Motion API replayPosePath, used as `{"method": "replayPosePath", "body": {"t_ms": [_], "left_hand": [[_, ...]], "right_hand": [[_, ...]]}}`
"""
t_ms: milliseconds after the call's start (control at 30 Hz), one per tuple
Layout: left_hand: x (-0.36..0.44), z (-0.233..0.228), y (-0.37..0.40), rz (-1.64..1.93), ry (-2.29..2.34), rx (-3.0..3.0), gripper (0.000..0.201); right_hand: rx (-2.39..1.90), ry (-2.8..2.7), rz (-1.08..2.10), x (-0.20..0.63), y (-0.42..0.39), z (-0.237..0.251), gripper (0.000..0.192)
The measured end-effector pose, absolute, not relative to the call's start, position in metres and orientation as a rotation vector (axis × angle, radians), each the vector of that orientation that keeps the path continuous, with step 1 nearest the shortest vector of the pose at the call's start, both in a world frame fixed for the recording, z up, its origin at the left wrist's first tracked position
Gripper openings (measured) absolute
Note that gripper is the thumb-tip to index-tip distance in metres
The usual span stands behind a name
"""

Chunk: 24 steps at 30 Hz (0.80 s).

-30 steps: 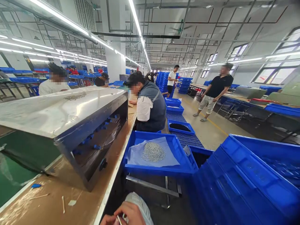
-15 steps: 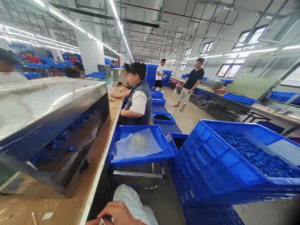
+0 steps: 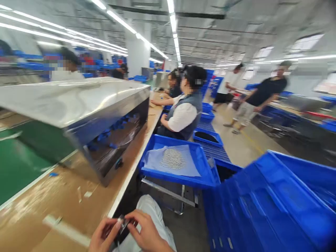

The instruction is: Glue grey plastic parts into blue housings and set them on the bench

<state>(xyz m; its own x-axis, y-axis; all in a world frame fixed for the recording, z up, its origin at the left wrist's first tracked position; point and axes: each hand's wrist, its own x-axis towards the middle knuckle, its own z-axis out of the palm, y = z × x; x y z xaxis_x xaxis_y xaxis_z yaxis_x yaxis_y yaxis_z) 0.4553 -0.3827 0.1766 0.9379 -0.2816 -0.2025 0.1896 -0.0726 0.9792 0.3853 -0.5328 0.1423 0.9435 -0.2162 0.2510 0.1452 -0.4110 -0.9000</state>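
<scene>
Pinching one small dark, glossy part between them, left hand and right hand curl fingers partly closed beside the smooth brown bench.

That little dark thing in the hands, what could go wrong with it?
1. Both hands, left hand and right hand, pinch the small dark part over the lap, off the bench edge. A slip could drop it to the floor.
2. The picture is blurred, as if the head is turning, so the eyes may be off the part.
3. The blue crates stand close on the right; an elbow might bump them.
</scene>
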Motion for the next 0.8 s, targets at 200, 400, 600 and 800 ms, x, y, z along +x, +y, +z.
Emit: {"method": "replayPosePath", "body": {"t_ms": [200, 400, 600, 800], "left_hand": [[0.423, 0.190, -0.388, -0.444, -0.011, 1.436, 0.055], [0.382, 0.189, -0.374, -0.283, 0.171, 1.351, 0.056], [0.322, 0.191, -0.328, 0.027, 0.382, 1.388, 0.057], [0.277, 0.177, -0.282, 0.217, 0.584, 1.167, 0.061]], "right_hand": [[-1.884, -0.093, -0.339, 0.366, -0.549, 0.140, 0.025], [-1.912, -0.403, -0.041, 0.380, -0.563, 0.126, 0.026], [-1.947, -0.476, 0.134, 0.394, -0.560, 0.124, 0.035], [-1.856, -0.601, 0.264, 0.383, -0.514, 0.135, 0.035]]}}
